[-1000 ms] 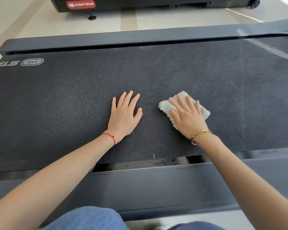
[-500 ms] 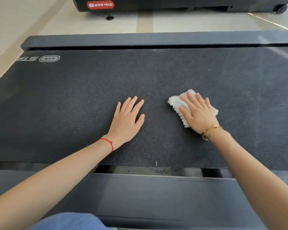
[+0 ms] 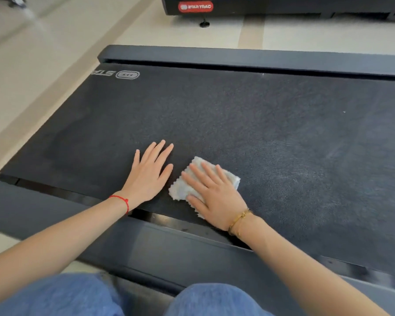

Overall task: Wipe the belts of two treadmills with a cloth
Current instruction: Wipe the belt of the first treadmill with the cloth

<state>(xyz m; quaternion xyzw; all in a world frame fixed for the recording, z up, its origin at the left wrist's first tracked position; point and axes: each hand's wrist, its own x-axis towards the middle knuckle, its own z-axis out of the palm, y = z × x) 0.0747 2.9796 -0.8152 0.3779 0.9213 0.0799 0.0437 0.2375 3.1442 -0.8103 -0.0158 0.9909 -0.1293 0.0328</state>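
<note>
A dark textured treadmill belt (image 3: 271,133) fills the middle of the view. My right hand (image 3: 214,192) lies flat, fingers spread, pressing a small white cloth (image 3: 180,190) onto the belt near its front edge. The cloth's zigzag edge shows to the left of the palm. My left hand (image 3: 149,173) rests flat on the belt just left of the cloth, fingers apart and holding nothing. A second treadmill (image 3: 283,6) with a red logo stands at the top.
Dark side rails run along the belt's far side (image 3: 237,57) and near side (image 3: 55,215). Pale tiled floor (image 3: 43,65) lies to the left and between the two machines. My knees in blue jeans (image 3: 66,295) are at the bottom.
My right hand has slid the cloth left and toward me, close to my left hand and the belt's near edge. The view has shifted so the belt's left end shows more.
</note>
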